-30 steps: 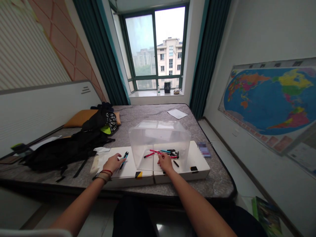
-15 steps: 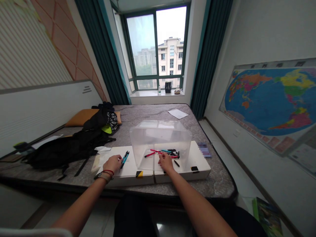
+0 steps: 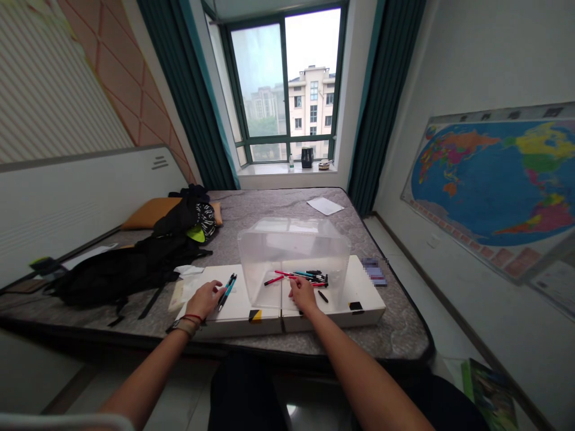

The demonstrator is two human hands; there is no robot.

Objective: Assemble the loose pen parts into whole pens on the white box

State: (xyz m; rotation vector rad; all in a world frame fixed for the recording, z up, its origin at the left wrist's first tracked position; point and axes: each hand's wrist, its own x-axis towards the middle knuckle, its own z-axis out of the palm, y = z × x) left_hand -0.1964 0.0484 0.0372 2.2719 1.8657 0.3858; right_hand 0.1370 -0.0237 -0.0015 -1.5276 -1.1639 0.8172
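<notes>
A clear plastic bin [image 3: 294, 244] lies on its side on white flat boxes [image 3: 366, 299], its mouth facing me. Inside it is a loose pile of red, black and teal pens [image 3: 309, 276], with a short black piece [image 3: 323, 296] apart at the front. My right hand [image 3: 303, 294] reaches into the mouth, fingers bent together at the near side of the pile; what they pinch is hidden. Left of the bin, teal and black pens [image 3: 228, 291] lie side by side on the white box. My left hand [image 3: 208, 299] rests beside them, fingers loosely stretched, fingertips at the pens.
The boxes stand at the near edge of a grey mattress [image 3: 260, 206]. A black backpack [image 3: 121, 269] and an orange cushion [image 3: 150, 214] lie to the left. White paper [image 3: 325, 206] is farther back, and a blurred purple item [image 3: 375, 272] lies right of the boxes.
Both hands stay in nearly the same places, the left fingers still by the pens and the right still inside the bin. The whole view has shifted very slightly.
</notes>
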